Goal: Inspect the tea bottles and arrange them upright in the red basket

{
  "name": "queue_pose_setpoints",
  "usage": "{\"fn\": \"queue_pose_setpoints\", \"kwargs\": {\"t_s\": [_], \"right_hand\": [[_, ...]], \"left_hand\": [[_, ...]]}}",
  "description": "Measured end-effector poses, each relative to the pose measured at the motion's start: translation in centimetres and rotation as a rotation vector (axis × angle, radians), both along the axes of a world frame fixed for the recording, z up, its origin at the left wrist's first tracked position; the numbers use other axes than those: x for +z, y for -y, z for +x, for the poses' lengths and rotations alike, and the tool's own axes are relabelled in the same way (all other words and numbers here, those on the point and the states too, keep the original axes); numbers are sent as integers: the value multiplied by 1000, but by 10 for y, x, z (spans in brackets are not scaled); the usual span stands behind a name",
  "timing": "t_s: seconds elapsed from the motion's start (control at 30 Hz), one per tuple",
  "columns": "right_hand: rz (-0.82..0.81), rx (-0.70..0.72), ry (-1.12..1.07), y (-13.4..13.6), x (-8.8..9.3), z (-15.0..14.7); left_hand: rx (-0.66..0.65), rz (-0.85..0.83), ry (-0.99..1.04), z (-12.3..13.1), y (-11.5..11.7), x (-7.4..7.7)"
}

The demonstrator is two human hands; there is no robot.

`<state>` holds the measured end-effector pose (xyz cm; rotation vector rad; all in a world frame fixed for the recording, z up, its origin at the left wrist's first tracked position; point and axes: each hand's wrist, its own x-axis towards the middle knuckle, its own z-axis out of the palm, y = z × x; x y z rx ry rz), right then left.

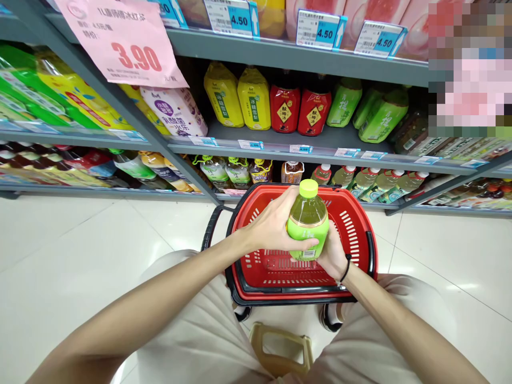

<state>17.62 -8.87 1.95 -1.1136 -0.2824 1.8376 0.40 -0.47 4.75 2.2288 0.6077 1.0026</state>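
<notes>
A drink bottle [308,220] with a light green cap and green label is held over the basket, tilted a little toward me. My left hand [276,221] wraps round its left side, thumb across the label. My right hand [333,256], with a black band at the wrist, supports the bottle from the lower right; its fingers are partly hidden behind the bottle. Below is a red shopping basket [260,277] with black rim and handles, standing between my knees. In the part of the basket that shows, only its slotted red walls and floor are visible.
A grey shelf [280,144] ahead carries yellow bottles [254,98], red bottles [285,109] and green bottles [344,102]. More bottles [236,170] line the bottom shelf. A pink price sign [128,42] hangs upper left. A beige stool [280,352] is beneath me.
</notes>
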Motion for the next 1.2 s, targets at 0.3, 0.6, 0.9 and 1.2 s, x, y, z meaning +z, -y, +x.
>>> {"fn": "queue_pose_setpoints", "kwargs": {"t_s": [0.3, 0.6, 0.9, 1.2], "right_hand": [[-45, -8, -12, -1, 2, 0], [-36, -7, -43, -1, -1, -1], [-23, 21, -36, 0, -1, -1], [-71, 3, -45, -1, 3, -2]], "left_hand": [[7, 1, 8, 1, 1, 1], [21, -25, -18, 0, 1, 2], [15, -45, -24, 0, 2, 3], [8, -14, -11, 0, 1, 0]]}}
